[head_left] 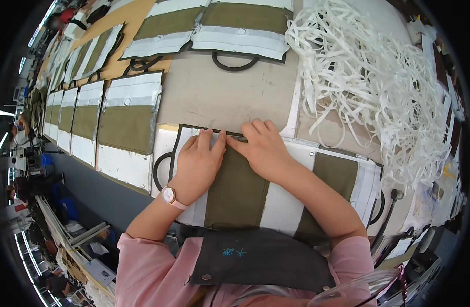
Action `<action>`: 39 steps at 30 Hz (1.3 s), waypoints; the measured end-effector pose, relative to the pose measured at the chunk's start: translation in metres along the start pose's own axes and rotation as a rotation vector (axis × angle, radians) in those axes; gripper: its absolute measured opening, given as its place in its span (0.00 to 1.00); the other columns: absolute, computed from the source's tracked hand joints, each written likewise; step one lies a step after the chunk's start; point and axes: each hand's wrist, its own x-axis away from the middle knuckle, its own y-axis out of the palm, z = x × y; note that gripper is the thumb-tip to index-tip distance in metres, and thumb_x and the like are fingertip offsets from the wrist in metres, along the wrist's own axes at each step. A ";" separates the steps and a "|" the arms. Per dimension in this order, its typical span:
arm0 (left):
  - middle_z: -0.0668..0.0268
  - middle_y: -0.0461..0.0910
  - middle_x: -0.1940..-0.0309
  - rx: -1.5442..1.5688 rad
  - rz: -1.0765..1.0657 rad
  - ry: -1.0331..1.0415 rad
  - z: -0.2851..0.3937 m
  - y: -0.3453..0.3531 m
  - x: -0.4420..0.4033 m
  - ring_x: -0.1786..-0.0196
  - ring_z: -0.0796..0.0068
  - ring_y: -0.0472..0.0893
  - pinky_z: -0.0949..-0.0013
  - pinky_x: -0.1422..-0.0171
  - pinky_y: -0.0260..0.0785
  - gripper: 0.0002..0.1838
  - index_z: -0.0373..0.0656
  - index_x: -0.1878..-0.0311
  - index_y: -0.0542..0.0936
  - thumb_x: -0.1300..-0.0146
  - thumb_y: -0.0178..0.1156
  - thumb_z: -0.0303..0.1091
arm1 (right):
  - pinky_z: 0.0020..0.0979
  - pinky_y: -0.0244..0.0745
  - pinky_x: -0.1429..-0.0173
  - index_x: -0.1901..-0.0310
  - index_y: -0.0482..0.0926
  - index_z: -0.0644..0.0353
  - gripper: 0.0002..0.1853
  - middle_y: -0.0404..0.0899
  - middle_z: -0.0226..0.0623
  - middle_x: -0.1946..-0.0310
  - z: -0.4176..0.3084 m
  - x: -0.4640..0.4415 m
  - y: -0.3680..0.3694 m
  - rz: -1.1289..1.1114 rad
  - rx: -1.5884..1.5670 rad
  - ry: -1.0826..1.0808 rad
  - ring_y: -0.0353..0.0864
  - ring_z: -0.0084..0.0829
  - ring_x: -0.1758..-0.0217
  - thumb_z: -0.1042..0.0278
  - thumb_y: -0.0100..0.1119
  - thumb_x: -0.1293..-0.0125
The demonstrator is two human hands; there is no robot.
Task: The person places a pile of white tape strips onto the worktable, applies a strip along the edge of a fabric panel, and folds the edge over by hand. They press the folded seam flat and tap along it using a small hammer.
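An olive and white fabric panel (237, 189) with dark edging lies in front of me, its black loop handle (161, 174) sticking out at the left. My left hand (201, 156), with a watch above it on the wrist, rests on the panel's far edge. Beside it, my right hand (263, 148) presses on the same dark edge, fingers bent and the index finger pointing toward my left hand. The fingertips of both hands meet the edging close together. Whatever lies under the fingertips is hidden. The panel continues to the right beneath my right forearm.
Similar panels (125, 128) lie in a row at the left, and more (240, 30) at the back. A large tangle of white strips (358, 82) covers the right side. A dark tool (391, 210) lies at the right. People are far off at the left.
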 end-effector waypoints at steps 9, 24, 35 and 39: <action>0.46 0.76 0.44 -0.013 -0.003 -0.011 0.009 0.006 0.007 0.44 0.47 0.81 0.55 0.40 0.76 0.27 0.41 0.36 0.77 0.39 0.68 0.36 | 0.36 0.66 0.49 0.51 0.83 0.57 0.16 0.74 0.34 0.60 -0.001 0.002 -0.001 0.019 0.015 0.005 0.72 0.36 0.52 0.70 0.60 0.43; 0.48 0.74 0.42 0.095 -0.012 0.015 0.032 0.003 0.003 0.36 0.48 0.73 0.52 0.29 0.66 0.28 0.50 0.33 0.77 0.39 0.67 0.36 | 0.41 0.71 0.51 0.61 0.79 0.63 0.08 0.74 0.40 0.61 0.011 0.022 -0.014 0.164 -0.225 0.331 0.73 0.45 0.56 0.83 0.61 0.43; 0.49 0.74 0.46 0.129 0.015 -0.006 0.029 0.007 0.000 0.40 0.49 0.74 0.51 0.33 0.68 0.29 0.55 0.34 0.79 0.41 0.70 0.36 | 0.39 0.72 0.49 0.62 0.78 0.62 0.09 0.73 0.38 0.63 0.018 0.028 -0.023 0.042 -0.093 0.080 0.73 0.40 0.56 0.78 0.61 0.47; 0.46 0.73 0.46 0.123 0.033 0.005 0.032 0.014 0.002 0.38 0.43 0.73 0.46 0.30 0.64 0.28 0.57 0.34 0.79 0.40 0.68 0.35 | 0.38 0.72 0.49 0.62 0.77 0.62 0.10 0.73 0.38 0.64 0.015 0.023 -0.024 0.059 -0.058 0.117 0.74 0.40 0.56 0.77 0.61 0.48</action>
